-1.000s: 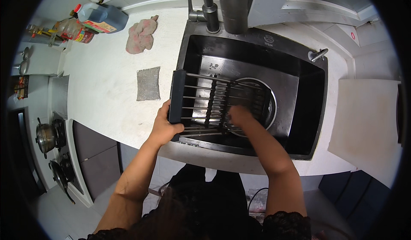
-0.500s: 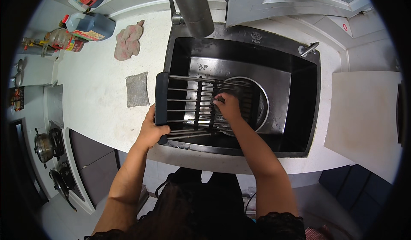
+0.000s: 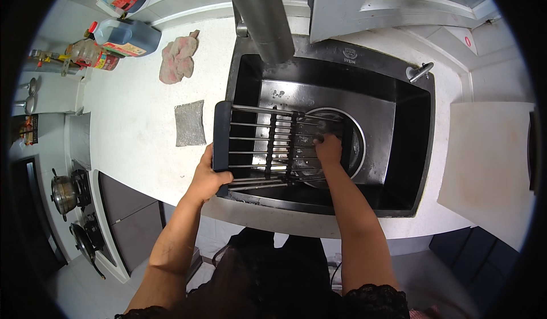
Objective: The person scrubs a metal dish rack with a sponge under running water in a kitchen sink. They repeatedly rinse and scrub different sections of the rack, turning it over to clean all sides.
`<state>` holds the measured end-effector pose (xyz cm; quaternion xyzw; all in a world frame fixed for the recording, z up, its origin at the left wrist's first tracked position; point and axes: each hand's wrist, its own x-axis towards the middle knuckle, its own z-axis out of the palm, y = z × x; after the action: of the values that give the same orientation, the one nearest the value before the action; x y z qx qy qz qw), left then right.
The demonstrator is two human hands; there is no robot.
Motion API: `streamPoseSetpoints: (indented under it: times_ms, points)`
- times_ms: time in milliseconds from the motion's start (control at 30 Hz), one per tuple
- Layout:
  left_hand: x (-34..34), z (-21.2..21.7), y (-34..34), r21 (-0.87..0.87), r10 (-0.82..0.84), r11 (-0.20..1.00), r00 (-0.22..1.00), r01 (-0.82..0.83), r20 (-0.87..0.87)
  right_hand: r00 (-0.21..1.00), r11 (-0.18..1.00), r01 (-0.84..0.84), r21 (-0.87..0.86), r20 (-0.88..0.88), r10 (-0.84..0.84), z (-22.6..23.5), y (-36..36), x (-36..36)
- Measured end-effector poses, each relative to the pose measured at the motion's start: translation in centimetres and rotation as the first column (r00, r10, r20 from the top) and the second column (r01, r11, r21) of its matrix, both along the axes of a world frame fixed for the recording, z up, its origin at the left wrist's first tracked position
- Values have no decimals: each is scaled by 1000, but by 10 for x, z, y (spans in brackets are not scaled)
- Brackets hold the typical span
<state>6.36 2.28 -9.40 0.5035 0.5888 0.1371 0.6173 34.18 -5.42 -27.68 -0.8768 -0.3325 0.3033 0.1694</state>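
A metal dish rack (image 3: 221,128) with thin steel rods and dark plastic end pieces rests tilted over the left part of a black sink (image 3: 319,48). My left hand (image 3: 206,178) is closed round the near part of its left end piece, thumb on top. My right hand (image 3: 329,149) is closed at the rods near the rack's right part. Something dark shows at its fingertips, too small and covered to name. Under the rack lies a round, metal-rimmed basin (image 3: 363,148), partly hidden by rods and hand.
A thick grey faucet (image 3: 265,23) reaches over the sink's far left corner. On the white counter (image 3: 131,131) lie a crumpled pinkish cloth (image 3: 178,60) and a silvery scouring cloth (image 3: 190,123). Bottles (image 3: 125,37) stand at the back left. A pale board (image 3: 487,159) is at right.
My right hand has moved right along the rods, toward the rack's right end. My left hand keeps its hold on the end piece. The whole view has shifted slightly.
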Motion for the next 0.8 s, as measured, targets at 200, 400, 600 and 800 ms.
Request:
streamPoseSetpoints:
  times_ms: [200, 400, 600, 800]
  points:
    - [4, -2, 5, -23, 21, 1000, 999, -20, 35, 985, 986, -167, -12, 50, 167, -20, 3, 0]
    - [3, 3, 2, -42, 41, 998, 998, -40, 36, 908, 804, -254, 538, -153, 390, 48, 49, -63]
    - [5, 3, 4, -47, 25, 999, 1000, -24, 5, 943, 859, -332, 389, 116, 312, 28, 34, -58]
    - [3, 0, 3, 27, -1, 1000, 1000, 1, -15, 904, 731, -428, 531, 276, 327, 32, 37, -75]
